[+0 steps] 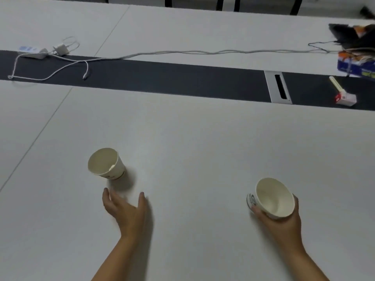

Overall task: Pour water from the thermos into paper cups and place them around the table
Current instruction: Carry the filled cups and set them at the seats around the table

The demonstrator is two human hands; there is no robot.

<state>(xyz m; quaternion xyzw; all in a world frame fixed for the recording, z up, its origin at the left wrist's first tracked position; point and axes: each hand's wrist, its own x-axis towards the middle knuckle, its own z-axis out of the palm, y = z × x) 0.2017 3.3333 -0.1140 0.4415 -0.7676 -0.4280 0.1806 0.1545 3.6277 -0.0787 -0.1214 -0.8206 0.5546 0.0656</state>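
Note:
One white paper cup (105,163) stands upright on the white table (192,149), left of centre. My left hand (125,209) hovers just below it with fingers spread and holding nothing, a small gap from the cup. A second paper cup (274,198) with a dark printed logo is tilted toward me, and my right hand (284,222) grips it from underneath at the lower right. Both cups look empty inside. The thermos is out of view.
A dark strip (162,78) crosses the table, with a white cable hatch (279,87). A power strip (32,51), charger and white cables lie far left. A small red-and-white box (346,98), a blue box (357,64) and dark items sit far right.

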